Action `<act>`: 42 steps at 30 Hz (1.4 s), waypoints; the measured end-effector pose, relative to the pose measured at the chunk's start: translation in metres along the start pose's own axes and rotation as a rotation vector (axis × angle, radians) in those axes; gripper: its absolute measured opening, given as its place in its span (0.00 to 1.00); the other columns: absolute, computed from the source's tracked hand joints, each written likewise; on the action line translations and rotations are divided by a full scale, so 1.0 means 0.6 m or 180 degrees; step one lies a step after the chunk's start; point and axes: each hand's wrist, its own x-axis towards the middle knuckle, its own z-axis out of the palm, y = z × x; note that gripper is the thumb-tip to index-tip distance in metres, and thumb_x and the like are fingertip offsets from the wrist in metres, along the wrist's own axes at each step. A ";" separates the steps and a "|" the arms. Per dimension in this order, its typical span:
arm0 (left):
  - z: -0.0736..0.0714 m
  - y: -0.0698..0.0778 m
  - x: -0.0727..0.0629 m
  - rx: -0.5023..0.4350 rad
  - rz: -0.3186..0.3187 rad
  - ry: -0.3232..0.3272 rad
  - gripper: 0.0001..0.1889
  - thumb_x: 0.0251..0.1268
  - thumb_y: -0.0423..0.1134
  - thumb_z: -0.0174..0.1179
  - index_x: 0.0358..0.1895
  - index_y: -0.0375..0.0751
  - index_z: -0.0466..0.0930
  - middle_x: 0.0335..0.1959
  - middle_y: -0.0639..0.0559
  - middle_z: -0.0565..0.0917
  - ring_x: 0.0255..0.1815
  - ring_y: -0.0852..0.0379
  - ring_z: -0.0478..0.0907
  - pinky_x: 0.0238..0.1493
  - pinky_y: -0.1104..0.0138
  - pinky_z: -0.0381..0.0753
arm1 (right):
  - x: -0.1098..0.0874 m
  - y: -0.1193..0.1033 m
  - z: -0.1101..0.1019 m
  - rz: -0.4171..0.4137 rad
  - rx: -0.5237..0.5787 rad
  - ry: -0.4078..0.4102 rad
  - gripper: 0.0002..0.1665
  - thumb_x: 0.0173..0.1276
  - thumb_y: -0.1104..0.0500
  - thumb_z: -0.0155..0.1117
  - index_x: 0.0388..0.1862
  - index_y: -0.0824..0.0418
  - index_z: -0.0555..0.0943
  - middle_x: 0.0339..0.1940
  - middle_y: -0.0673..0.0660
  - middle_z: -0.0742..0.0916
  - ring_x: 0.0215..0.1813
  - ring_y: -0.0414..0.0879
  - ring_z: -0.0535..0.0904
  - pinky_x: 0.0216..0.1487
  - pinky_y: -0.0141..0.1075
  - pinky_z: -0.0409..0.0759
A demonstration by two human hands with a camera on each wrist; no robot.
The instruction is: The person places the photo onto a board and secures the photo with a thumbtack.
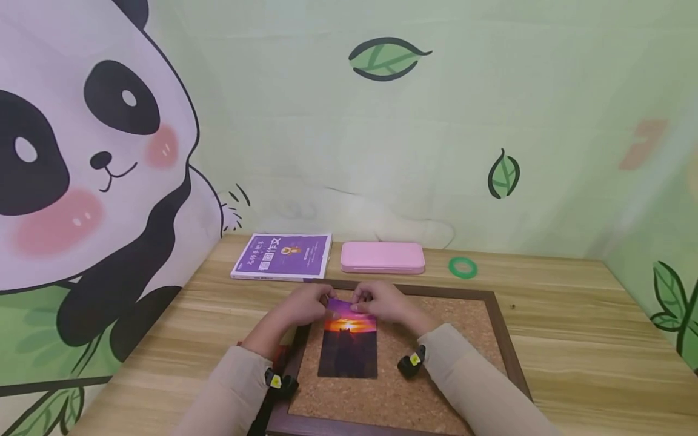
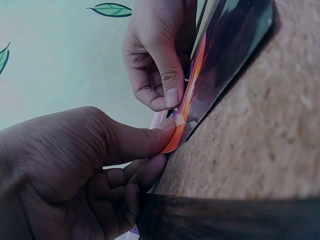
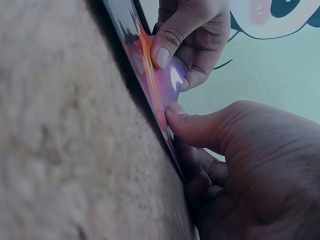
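- Pinching the upper end of the sunset photo (image 1: 349, 348) is what both hands are busy with, over the left part of the framed cork board (image 1: 392, 399).
- The left hand (image 1: 305, 304) grips near the top left corner, its thumb on the printed face and fingers tucked behind.
- The right hand (image 1: 382, 303) pinches near the top right in the same way, thumb in front, close beside the left.
- The top of the photo bends up between the hands; its dark lower part reaches down over the cork, though whether it fully touches cannot be told.
- The step in hand looks like handling or positioning that upper edge; whether anything sticky sits behind it is hidden by the fingers.
- By my reading, the next move calls for an even pinch on both corners, the edge lined up with the board's frame (image 1: 504, 339), then the bent top eased flat without creasing.
- A roll of green tape (image 1: 463, 275) lies beyond the board on the right, apart from both hands, with a pink case (image 1: 383, 257) and a purple book (image 1: 282, 257) farther left.
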 end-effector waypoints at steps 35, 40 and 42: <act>-0.001 -0.001 0.002 -0.0048 -0.0038 -0.0045 0.13 0.57 0.37 0.72 0.45 0.40 0.83 0.29 0.51 0.79 0.31 0.53 0.74 0.33 0.62 0.73 | -0.001 0.002 0.002 0.0056 -0.0013 0.0081 0.03 0.71 0.59 0.67 0.37 0.57 0.83 0.30 0.49 0.81 0.35 0.44 0.75 0.38 0.38 0.74; -0.002 -0.001 0.001 -0.0098 -0.0074 -0.0064 0.13 0.58 0.38 0.72 0.44 0.41 0.83 0.28 0.51 0.78 0.30 0.53 0.74 0.32 0.62 0.72 | 0.000 0.002 0.001 0.0148 0.0042 0.0108 0.03 0.70 0.58 0.68 0.36 0.56 0.83 0.30 0.49 0.82 0.35 0.44 0.76 0.40 0.38 0.74; -0.002 -0.001 0.001 -0.0109 -0.0083 -0.0069 0.13 0.58 0.38 0.72 0.44 0.41 0.83 0.28 0.51 0.78 0.30 0.53 0.74 0.32 0.62 0.72 | 0.001 0.003 0.002 0.0157 0.0072 0.0108 0.03 0.69 0.58 0.69 0.36 0.56 0.83 0.30 0.49 0.82 0.35 0.44 0.76 0.40 0.38 0.74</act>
